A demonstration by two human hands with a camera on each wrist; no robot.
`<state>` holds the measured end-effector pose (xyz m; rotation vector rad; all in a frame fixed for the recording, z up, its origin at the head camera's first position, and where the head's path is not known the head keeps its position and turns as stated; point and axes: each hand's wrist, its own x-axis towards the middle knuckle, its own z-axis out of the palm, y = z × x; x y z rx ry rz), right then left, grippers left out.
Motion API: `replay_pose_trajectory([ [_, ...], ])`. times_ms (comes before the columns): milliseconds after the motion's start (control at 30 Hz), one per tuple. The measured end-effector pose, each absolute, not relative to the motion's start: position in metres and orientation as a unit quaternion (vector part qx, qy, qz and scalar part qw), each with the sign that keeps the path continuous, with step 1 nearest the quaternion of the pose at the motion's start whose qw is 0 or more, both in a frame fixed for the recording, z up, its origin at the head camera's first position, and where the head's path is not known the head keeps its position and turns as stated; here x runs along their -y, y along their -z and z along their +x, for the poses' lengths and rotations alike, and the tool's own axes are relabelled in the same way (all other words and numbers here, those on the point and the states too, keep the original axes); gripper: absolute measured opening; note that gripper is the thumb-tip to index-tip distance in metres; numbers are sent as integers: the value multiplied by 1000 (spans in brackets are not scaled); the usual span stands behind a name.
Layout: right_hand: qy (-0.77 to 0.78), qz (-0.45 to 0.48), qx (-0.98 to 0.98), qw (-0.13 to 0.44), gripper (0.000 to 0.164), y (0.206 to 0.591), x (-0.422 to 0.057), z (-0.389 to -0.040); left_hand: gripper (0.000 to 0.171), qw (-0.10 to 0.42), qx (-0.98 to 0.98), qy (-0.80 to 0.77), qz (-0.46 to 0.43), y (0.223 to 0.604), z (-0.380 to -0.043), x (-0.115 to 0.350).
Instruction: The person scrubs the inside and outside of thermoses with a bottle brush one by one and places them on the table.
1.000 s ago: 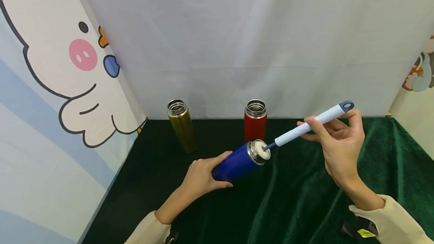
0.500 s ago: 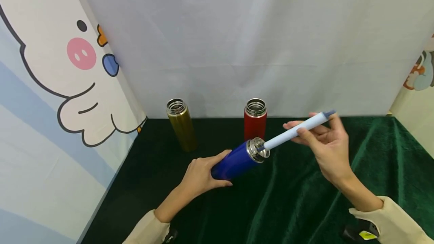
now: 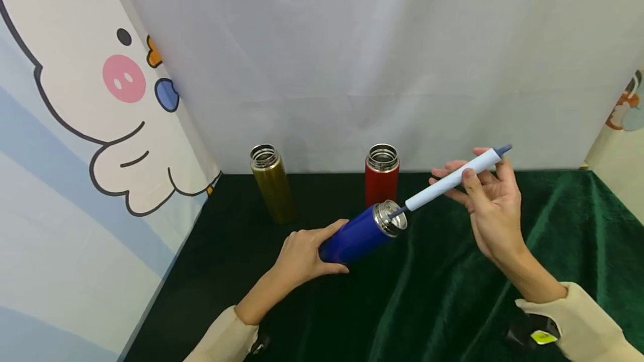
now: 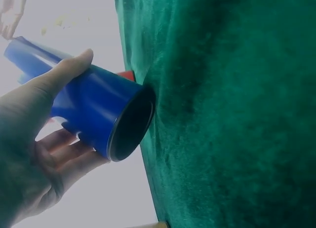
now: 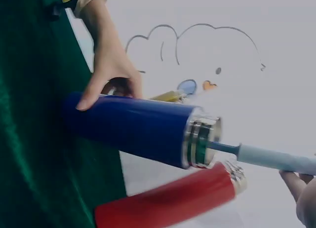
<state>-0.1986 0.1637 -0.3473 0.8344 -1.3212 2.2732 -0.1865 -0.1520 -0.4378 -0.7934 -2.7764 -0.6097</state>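
A blue metal bottle (image 3: pixel 352 238) lies tilted above the cloth, its steel mouth pointing up to the right. My left hand (image 3: pixel 304 256) grips it round the lower part; thumb and fingers wrap its sides in the left wrist view, where the bottle's dark base (image 4: pixel 132 123) shows. With my right hand (image 3: pixel 493 205) I pinch the pale blue handle of a bottle brush (image 3: pixel 448 181) between thumb and fingers. The brush's thin dark stem (image 5: pixel 224 147) runs into the bottle's mouth (image 5: pixel 202 143). The brush head is hidden inside the bottle.
A gold bottle (image 3: pixel 274 191) and a red bottle (image 3: pixel 381 180) stand uncapped at the back of the dark green cloth (image 3: pixel 453 295). The red one is just behind the blue bottle. A white curtain (image 3: pixel 352 60) hangs behind them.
The white brush head showed at the bottle's mouth a second ago, then the brush slid deep inside. Now the handle has drawn back slightly up and right. The left hand's grip is unchanged.
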Motion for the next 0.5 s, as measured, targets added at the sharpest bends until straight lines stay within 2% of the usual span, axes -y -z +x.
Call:
replay_pose_trajectory([
  [167, -817, 298, 441, 220, 29, 326, -177, -199, 88, 84, 941, 196, -263, 436, -188, 152],
  [500, -805, 202, 414, 374, 28, 294, -215, -196, 88, 85, 938, 214, -260, 436, -190, 154],
])
